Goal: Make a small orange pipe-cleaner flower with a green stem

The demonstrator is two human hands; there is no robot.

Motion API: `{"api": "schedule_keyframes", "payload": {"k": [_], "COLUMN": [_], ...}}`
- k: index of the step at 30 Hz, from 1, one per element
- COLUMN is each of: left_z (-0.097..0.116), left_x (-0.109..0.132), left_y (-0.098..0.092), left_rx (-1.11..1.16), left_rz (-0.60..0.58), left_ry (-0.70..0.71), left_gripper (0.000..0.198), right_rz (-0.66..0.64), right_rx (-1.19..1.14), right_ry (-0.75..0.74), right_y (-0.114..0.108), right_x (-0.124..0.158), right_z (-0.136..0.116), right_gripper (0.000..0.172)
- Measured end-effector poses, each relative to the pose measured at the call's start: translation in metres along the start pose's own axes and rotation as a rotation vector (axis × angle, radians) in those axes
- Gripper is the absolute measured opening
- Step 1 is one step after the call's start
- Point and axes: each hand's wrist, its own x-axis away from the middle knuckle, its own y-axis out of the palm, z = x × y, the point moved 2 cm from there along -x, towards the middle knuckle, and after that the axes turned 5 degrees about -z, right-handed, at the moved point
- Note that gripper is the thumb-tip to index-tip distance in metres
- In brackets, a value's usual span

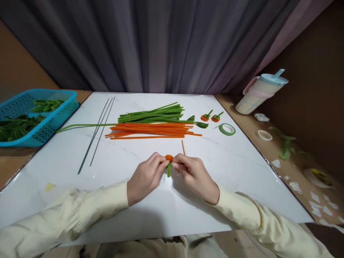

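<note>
Between my fingertips, over the near middle of the table, is a small orange pipe-cleaner persimmon (169,157) with a green stem pointing toward me. My left hand (147,172) pinches its left side with thumb and forefinger. From the right, my right hand (196,175) pinches at the green part where it meets the orange. The fingertips hide much of that join. Just beyond my right hand lies a pale wooden stick (184,147), its near end covered by the hand. Farther off are orange pipe cleaners (150,130) and a bundle of green pipe cleaners (150,114).
Two finished orange pieces (205,117) and a roll of green tape (227,129) lie at the far right. Thin dark wires (97,132) lie left. A blue basket (40,133) holds green leaf shapes. A tumbler (259,94) stands right, near paper scraps (295,186).
</note>
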Motion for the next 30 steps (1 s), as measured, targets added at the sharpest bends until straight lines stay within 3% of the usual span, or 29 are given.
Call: {"api": "schedule_keyframes", "payload": {"k": [8, 13, 18, 23, 25, 30], "left_z": [0.002, -0.012, -0.030, -0.035, -0.034, -0.031], "left_x": [-0.002, -0.009, -0.019, -0.020, -0.020, -0.018], "left_y": [0.000, 0.001, -0.005, -0.009, -0.010, -0.008], "left_rx": [0.271, 0.413, 0.432, 0.494, 0.481, 0.506], "left_rz": [-0.092, -0.179, -0.286, -0.422, -0.418, -0.382], "left_ry": [-0.227, -0.341, -0.352, -0.363, -0.340, -0.319], "left_gripper": [0.023, 0.027, 0.025, 0.021, 0.023, 0.022], "right_rz": [0.005, -0.101, -0.202, -0.030, -0.003, -0.124], "right_rx": [0.052, -0.096, -0.309, -0.310, -0.262, -0.202], "right_ry": [-0.103, 0.094, 0.271, 0.241, 0.221, 0.230], "right_y": [0.002, 0.006, 0.009, 0.000, -0.003, -0.003], "right_x": [0.004, -0.004, -0.010, -0.011, -0.013, -0.018], "right_z": [0.003, 0.014, 0.021, 0.021, 0.026, 0.039], "right_gripper": [0.017, 0.013, 0.016, 0.025, 0.025, 0.020]}}
